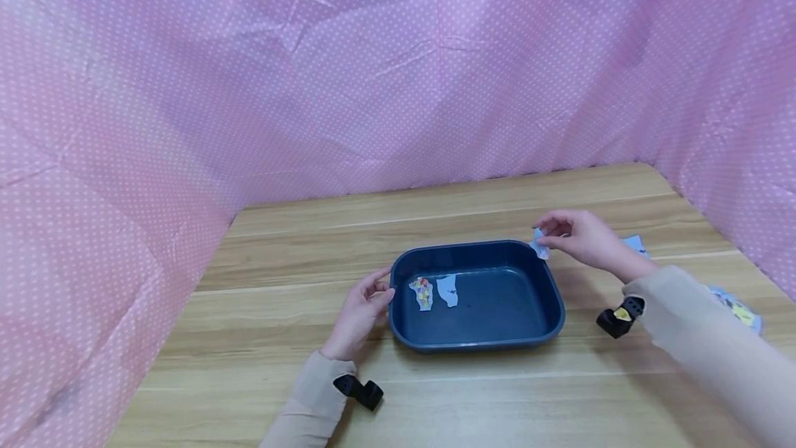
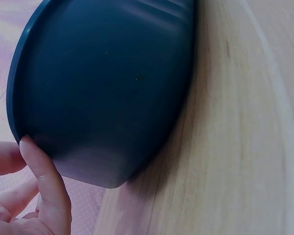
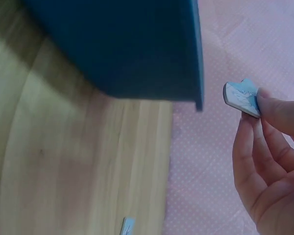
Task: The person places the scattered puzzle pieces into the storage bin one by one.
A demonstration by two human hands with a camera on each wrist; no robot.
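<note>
A dark blue plastic tub (image 1: pixel 477 348) stands on the wooden table. At its left rim, my left hand (image 1: pixel 362 311) pinches the edge between thumb and fingers; the left wrist view shows the thumb (image 2: pixel 48 178) lying over the rim. My right hand (image 1: pixel 581 237) is at the tub's far right corner, holding a light blue puzzle piece (image 3: pixel 241 96) between thumb and fingertips. That piece overlaps the rim in the head view. Inside the tub lie a multicoloured puzzle piece (image 1: pixel 423 294) and a pale blue one (image 1: pixel 448 290), side by side toward the left.
To the right of the tub, a blue puzzle piece (image 1: pixel 636 245) lies behind the right forearm. Another blue and yellow piece (image 1: pixel 736 310) sits farther right, partly covered by the sleeve (image 1: pixel 690 310). Pink dotted cloth (image 1: pixel 398 88) hangs around the table's back and sides.
</note>
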